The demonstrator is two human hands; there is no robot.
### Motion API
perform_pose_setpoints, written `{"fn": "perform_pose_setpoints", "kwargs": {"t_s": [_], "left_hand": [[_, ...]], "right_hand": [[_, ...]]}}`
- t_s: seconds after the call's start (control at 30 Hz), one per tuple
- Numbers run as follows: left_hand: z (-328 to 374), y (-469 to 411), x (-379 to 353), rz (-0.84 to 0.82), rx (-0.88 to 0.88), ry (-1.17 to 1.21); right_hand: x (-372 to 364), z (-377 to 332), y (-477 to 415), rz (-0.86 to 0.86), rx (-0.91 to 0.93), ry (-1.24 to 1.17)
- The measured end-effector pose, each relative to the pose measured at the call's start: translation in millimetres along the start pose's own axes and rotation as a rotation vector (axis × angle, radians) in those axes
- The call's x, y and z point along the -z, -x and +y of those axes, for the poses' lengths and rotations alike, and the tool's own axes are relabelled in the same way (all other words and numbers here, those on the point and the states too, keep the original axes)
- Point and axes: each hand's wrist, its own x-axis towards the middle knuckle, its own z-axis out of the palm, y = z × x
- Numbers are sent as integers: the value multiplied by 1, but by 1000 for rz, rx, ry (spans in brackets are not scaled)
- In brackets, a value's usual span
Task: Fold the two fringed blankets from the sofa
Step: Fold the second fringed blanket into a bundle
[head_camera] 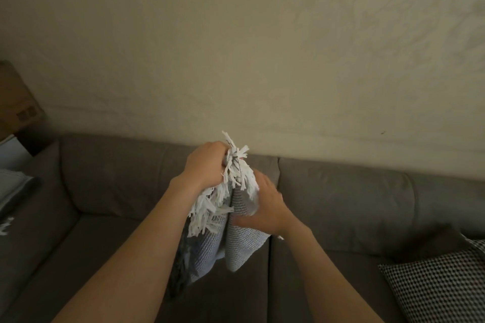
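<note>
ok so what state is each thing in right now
fringed blanket, lifted off the sofa, bunched, fringe gathered at the top
left hand, grips the fringed end
right hand, holds the woven fabric lower down
second blanket, lies at the sofa's left end, mostly out of frame, fold unclear
checkered cushion, lies on the seat at the right
</note>
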Motion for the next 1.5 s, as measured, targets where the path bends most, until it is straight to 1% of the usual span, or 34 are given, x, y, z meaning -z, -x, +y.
{"fn": "perform_pose_setpoints", "kwargs": {"t_s": [0.03,0.1,0.13,0.17,0.2,0.3,0.33,0.37,0.43,0.5,0.57,0.63,0.77,0.8,0.83,0.9,0.97,1.03,1.1,1.17,1.23,1.27,1.4,1.5], "left_hand": [[1,0,1,-15,-16,-1],[0,-1,1,-22,-25,4],[-1,0,0,-17,-11,12],[-3,0,0,-2,9,21],[-3,1,0,21,37,29],[-3,3,-1,133,166,78],[-3,3,-1,182,217,98],[-3,3,-1,231,269,117],[-6,2,-1,308,358,148],[-9,3,-2,350,427,166],[-11,3,-5,363,471,182],[-9,4,-7,369,484,196],[-8,4,-7,394,506,198],[-9,4,-6,397,511,196],[-10,3,-6,395,515,194],[-11,3,-6,395,511,196],[-13,3,-6,398,507,196],[-16,3,-6,412,507,199],[-18,3,-5,424,515,195],[-20,4,-4,418,530,209],[-23,5,-6,391,552,224],[-25,6,-7,374,562,236],[-37,7,-16,295,575,342],[-49,9,-25,218,558,395]], "right_hand": [[-2,-7,-3,41,41,61],[-2,-10,-9,171,33,-6],[-1,-9,-9,209,15,-47],[1,-5,-9,203,-5,-59],[2,1,-9,147,-41,-37],[4,23,0,-218,-179,59],[3,32,4,-306,-229,82],[3,41,7,-359,-277,90],[6,54,8,-416,-348,19],[14,51,11,-406,-387,-57],[24,43,12,-366,-409,-56],[30,39,13,-390,-399,3],[36,40,14,-634,-437,253],[37,43,14,-647,-453,300],[36,47,14,-616,-472,320],[32,55,14,-470,-496,292],[27,60,13,-330,-476,264],[22,64,13,-243,-434,202],[24,56,16,-123,-412,86],[30,48,19,-72,-392,-3],[34,43,21,-71,-352,16],[34,41,20,-41,-349,12],[40,35,14,160,-334,-260],[51,16,13,207,-340,-548]]}}
